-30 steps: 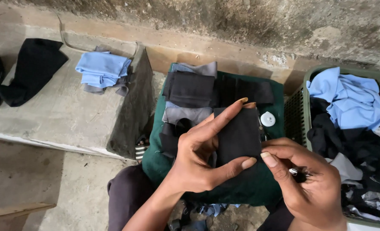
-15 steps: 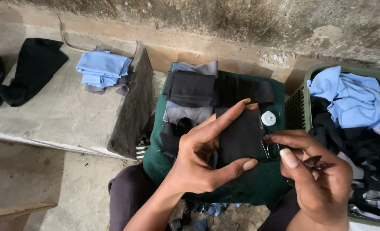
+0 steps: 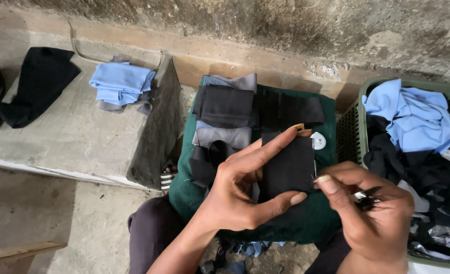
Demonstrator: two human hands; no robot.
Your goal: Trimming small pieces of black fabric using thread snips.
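My left hand (image 3: 237, 190) holds a small black fabric piece (image 3: 288, 167) upright, thumb under its lower edge and fingers spread behind it. My right hand (image 3: 374, 215) is at the piece's right edge, with thumb and forefinger pinched against it. A small dark metal tool (image 3: 364, 197) is tucked in its palm. Both hands are over a dark green cloth (image 3: 306, 228) that lies across my lap.
Black and grey fabric pieces (image 3: 225, 109) are stacked on the green cloth, beside a small white round object (image 3: 317, 140). A green basket (image 3: 347, 134) at right holds blue and black clothes. A concrete ledge (image 3: 73, 137) at left bears folded blue cloth (image 3: 121, 81) and black cloth (image 3: 37, 81).
My right hand spread its fingers, then brought thumb and forefinger up to the black piece's right edge. My left hand has kept the piece nearly still.
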